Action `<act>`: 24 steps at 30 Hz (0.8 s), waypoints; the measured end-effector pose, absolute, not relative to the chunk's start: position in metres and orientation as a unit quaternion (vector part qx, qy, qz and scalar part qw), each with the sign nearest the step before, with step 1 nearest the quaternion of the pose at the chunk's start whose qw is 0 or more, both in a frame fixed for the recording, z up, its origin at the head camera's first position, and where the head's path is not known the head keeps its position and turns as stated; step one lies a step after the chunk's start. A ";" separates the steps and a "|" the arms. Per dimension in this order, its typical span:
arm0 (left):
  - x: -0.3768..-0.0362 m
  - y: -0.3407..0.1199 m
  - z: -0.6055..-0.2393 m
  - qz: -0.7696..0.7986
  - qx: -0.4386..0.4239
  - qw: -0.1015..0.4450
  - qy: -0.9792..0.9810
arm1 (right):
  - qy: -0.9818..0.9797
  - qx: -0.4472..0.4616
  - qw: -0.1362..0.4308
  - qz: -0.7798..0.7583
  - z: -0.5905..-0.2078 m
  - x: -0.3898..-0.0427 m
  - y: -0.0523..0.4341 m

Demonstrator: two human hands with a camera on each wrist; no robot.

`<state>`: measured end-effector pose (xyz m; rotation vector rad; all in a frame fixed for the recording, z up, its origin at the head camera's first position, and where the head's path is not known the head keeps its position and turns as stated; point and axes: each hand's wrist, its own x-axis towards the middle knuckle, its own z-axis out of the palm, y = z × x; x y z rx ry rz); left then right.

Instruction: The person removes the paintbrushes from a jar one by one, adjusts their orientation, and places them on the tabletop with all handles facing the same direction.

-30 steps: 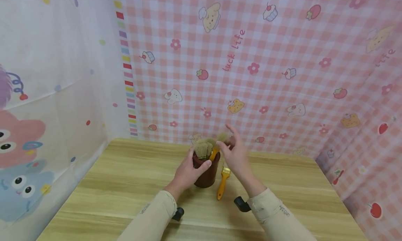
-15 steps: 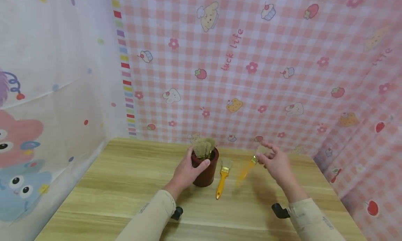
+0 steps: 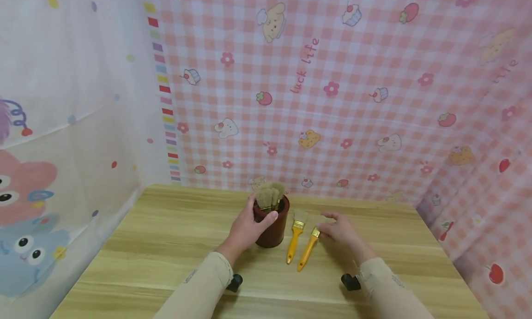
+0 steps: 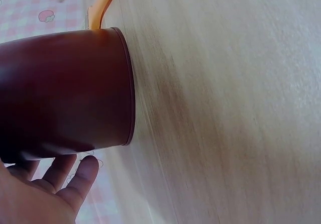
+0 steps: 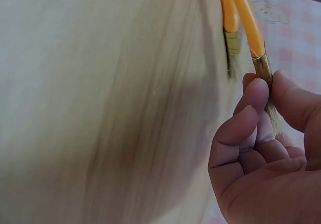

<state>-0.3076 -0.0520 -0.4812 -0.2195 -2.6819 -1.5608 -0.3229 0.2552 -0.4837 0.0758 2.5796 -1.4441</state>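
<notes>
Two yellow-handled brushes lie side by side at frame centre, more bristle up from one dark red cup beside them. Left hand wraps the cup; right hand pinches the right brush by its ferrule, the other brush untouched.

We count two yellow-handled brushes lying on one wooden table, one dark red cup, a bunch of brushes in the cup too crowded to number, and two hands.
</notes>
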 end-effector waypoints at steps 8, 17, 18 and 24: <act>-0.309 -0.052 -0.483 -0.499 -0.070 0.021 -0.864 | 0.917 -0.007 0.067 -0.392 -0.502 -0.341 0.241; -0.306 -0.052 -0.483 -0.504 -0.060 0.013 -0.862 | 0.945 -0.029 0.045 -0.323 -0.511 -0.350 0.241; -0.306 -0.052 -0.483 -0.503 -0.059 0.013 -0.862 | 0.945 -0.026 0.047 -0.322 -0.511 -0.350 0.240; -0.307 -0.052 -0.485 -0.500 -0.063 0.017 -0.864 | 0.950 -0.019 0.054 -0.307 -0.510 -0.350 0.236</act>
